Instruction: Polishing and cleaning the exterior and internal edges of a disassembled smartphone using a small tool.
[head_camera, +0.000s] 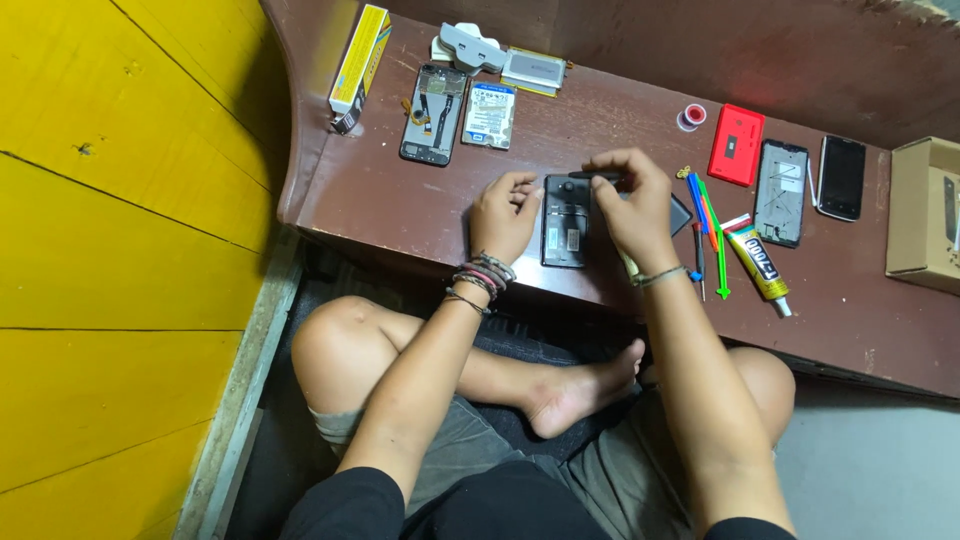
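Note:
An opened black phone (564, 222) lies face down on the low brown table (400, 200), its inner parts showing. My left hand (503, 213) rests at its left edge, fingers curled against the phone's side. My right hand (630, 200) is over the phone's top right, pinching a thin black tool (592, 175) that lies across the phone's upper end. Several bracelets circle my left wrist.
At the back left lie a yellow box (359, 65), another opened phone (433, 113), a hard drive (489, 115), a white part and a battery (533, 70). To the right are coloured pry tools (712, 230), a glue tube (758, 263), a red cover (737, 144), two phones and a cardboard box (925, 210).

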